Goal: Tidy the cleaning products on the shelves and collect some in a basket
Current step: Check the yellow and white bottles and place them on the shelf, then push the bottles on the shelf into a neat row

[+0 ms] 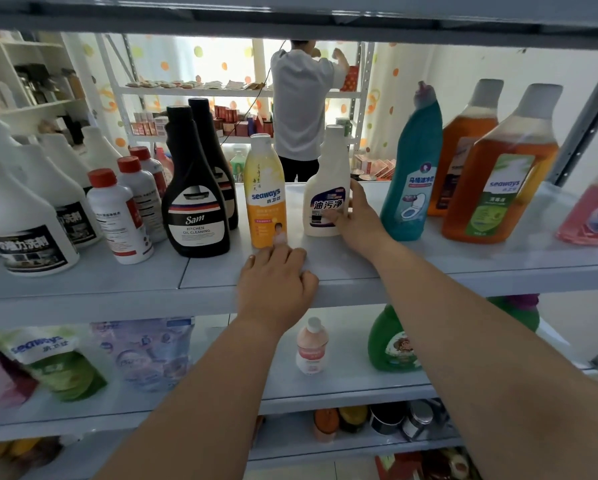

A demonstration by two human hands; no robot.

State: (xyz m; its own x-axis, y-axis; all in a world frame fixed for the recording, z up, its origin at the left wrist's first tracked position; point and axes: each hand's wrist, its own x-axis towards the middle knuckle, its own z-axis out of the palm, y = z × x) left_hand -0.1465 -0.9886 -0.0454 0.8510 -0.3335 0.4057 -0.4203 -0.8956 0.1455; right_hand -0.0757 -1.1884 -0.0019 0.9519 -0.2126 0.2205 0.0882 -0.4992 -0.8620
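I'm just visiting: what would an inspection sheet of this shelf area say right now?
Surface: pale grey shelf, bottles standing in rows.
Job's things: white bottle and yellow bottle upright, side by side; black bottle, teal bottle, orange bottle alongside.
Clutter: pouches and small pink bottle on lower shelf.
Grips: right hand holds white bottle; left hand rests on shelf edge.
Cables: thin dark cable hanging behind.
Surroundings: person in white shirt at far shelves.
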